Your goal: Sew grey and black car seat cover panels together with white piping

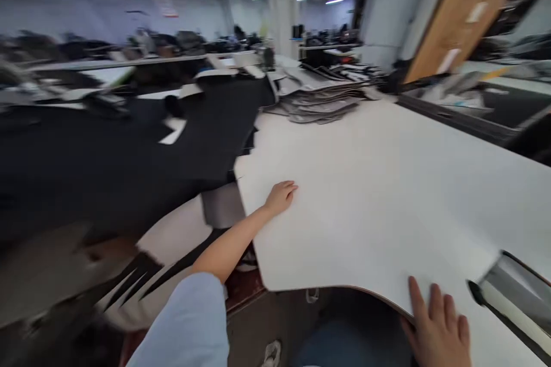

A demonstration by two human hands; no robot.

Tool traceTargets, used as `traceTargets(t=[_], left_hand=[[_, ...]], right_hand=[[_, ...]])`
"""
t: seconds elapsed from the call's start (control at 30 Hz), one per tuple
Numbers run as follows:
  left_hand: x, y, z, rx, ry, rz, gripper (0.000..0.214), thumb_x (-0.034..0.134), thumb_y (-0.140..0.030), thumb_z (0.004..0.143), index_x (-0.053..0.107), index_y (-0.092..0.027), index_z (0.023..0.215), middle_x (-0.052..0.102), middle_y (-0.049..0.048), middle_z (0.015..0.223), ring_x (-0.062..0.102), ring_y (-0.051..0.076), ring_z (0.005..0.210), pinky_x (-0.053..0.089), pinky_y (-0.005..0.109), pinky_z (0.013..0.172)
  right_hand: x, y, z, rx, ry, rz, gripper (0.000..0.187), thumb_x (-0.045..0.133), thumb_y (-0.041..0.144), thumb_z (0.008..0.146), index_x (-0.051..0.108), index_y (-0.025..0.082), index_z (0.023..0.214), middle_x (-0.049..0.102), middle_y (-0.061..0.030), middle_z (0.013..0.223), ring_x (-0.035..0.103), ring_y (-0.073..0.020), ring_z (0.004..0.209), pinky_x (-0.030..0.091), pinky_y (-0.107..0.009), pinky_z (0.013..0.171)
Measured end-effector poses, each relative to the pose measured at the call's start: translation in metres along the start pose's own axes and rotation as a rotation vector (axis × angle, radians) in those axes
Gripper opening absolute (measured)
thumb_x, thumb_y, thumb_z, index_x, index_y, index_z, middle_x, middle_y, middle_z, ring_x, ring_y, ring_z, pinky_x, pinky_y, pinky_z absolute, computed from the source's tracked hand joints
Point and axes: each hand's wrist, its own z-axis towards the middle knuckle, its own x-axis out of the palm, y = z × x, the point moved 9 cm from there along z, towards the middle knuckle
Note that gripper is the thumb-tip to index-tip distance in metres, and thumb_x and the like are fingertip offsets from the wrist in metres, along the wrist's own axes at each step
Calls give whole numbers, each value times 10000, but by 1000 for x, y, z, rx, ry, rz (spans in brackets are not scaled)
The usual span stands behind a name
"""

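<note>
A white table [344, 206] with a curved front edge lies before me. My left hand [281, 196] is on its left part, fingers curled and pressed together; whatever may be inside them is hidden. Near the curved front edge, my right hand [439, 327] rests on the tabletop with its fingers spread and nothing in it. To its right is a clear, dark-rimmed object [516, 287] with a black strip beside it, cut off by the frame.
A stack of grey cut pieces [322, 103] lies at the table's far end. Dark fabric [202, 132] spreads over the surface to the left, with a white scrap [173, 130] on it. Pale and grey pieces [176, 232] hang beside the left edge. A cardboard piece [465, 17] leans behind, right.
</note>
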Motion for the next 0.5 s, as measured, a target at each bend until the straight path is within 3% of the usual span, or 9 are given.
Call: traceTargets(t=[0.13, 0.27, 0.33, 0.4, 0.5], left_hand=[[-32, 78, -19, -161, -12, 99, 435, 411, -199, 922, 572, -220, 1325, 436, 50, 1502, 368, 210, 1389, 298, 376, 1151], [-75, 152, -15, -392, -105, 206, 536, 450, -194, 898, 440, -120, 1429, 90, 151, 1623, 42, 347, 1488, 127, 521, 1183], [-92, 182, -7, -496, -137, 240, 562, 466, -171, 885, 413, -100, 1440, -7, 162, 1627, -50, 383, 1482, 73, 569, 1173], [-100, 200, 5, -559, -137, 255, 505, 478, -145, 877, 488, -98, 1380, -13, 158, 1627, -57, 398, 1477, 64, 589, 1167], [-107, 205, 23, -574, -120, 253, 388, 506, -96, 862, 593, -47, 1237, 100, 203, 1607, 23, 414, 1473, 83, 588, 1170]], right_hand=[[1, 26, 30, -72, -18, 91, 741, 324, 489, 907, 155, 180, 1559, 288, -288, 1496, 289, -564, 1342, 342, -753, 910], [-6, 34, 37, -67, -6, 99, 755, 302, 525, 906, 109, 214, 1566, 318, -268, 1477, 285, -563, 1342, 334, -763, 912], [-7, 34, 37, -70, -6, 88, 746, 290, 511, 909, 112, 202, 1565, 317, -278, 1470, 291, -569, 1336, 329, -762, 918], [-7, 34, 37, -77, -15, 76, 732, 281, 491, 914, 107, 202, 1563, 308, -279, 1472, 288, -566, 1341, 327, -760, 926], [-5, 34, 36, -78, -40, 59, 705, 276, 454, 920, 86, 233, 1562, 295, -258, 1489, 271, -543, 1365, 334, -754, 935]])
